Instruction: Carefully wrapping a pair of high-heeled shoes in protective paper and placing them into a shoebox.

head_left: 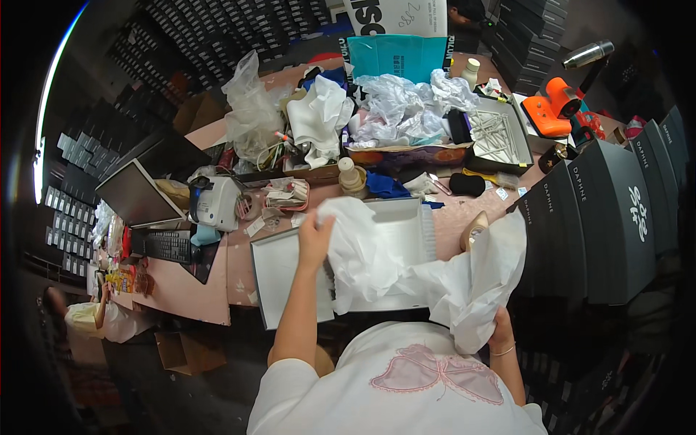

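Observation:
Crumpled white tissue paper [362, 254] stretches between my two hands, above an open shoe box. At its upper left end, my left hand [316, 233] is closed on the paper. My right hand [500, 331] grips the paper's lower right end, near my body. The box [409, 214] is white inside and partly covered by the paper. Left of it lies a flat box lid or second box half [279, 272], white inside with a dark rim. A beige shoe [473, 230] lies right of the box, partly behind the raised paper.
Tall stacks of dark shoe boxes [609, 217] stand at the right. A carton of crumpled plastic [406, 109], a tray of white sticks [500, 134] and an orange device [554, 109] line the back. A label printer [215, 203], keyboard [165, 245] and monitor [138, 192] are left. Another person [109, 319] is far left.

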`<act>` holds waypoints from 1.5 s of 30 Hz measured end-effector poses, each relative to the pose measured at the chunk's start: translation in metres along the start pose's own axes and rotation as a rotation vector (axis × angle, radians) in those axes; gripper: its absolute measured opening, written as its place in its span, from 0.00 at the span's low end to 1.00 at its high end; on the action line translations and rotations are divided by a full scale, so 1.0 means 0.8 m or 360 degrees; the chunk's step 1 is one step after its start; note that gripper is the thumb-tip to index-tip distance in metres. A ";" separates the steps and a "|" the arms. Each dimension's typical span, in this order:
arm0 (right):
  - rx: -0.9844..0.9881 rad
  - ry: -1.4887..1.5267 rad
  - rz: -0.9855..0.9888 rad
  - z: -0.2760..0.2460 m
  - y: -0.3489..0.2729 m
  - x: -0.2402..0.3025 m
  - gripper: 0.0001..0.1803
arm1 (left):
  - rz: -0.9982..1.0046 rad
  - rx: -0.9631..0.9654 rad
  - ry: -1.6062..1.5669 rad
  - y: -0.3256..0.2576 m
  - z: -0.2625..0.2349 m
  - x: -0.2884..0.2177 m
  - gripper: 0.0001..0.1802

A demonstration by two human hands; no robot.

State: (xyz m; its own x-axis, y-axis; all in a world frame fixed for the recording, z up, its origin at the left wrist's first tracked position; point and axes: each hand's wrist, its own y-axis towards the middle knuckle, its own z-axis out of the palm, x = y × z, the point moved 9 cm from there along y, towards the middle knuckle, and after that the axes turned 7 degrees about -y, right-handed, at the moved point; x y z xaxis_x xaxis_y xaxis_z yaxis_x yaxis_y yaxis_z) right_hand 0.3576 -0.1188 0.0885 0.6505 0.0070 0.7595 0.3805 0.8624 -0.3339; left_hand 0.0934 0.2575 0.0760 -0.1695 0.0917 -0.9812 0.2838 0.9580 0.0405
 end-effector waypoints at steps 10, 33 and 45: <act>0.0528 -0.0475 0.0229 0.104 0.150 -0.051 0.38 | 0.0972 -0.0904 0.0481 -0.103 -0.172 -0.240 0.13; 0.0215 -0.0275 -0.0027 0.074 0.133 0.002 0.40 | -0.0622 0.0194 0.0696 -0.144 -0.060 0.196 0.24; 0.0605 -0.1127 0.0464 0.090 0.197 -0.144 0.36 | 0.0511 -0.0917 0.0588 -0.085 -0.231 -0.068 0.11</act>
State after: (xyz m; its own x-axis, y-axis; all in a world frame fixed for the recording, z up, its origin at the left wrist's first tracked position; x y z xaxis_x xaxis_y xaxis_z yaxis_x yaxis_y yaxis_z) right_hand 0.2949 0.0526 -0.0116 0.0757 0.4607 0.8843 -0.0670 0.8872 -0.4564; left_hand -0.0908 0.2376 0.1613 -0.4958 0.3782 -0.7818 -0.1485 0.8500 0.5054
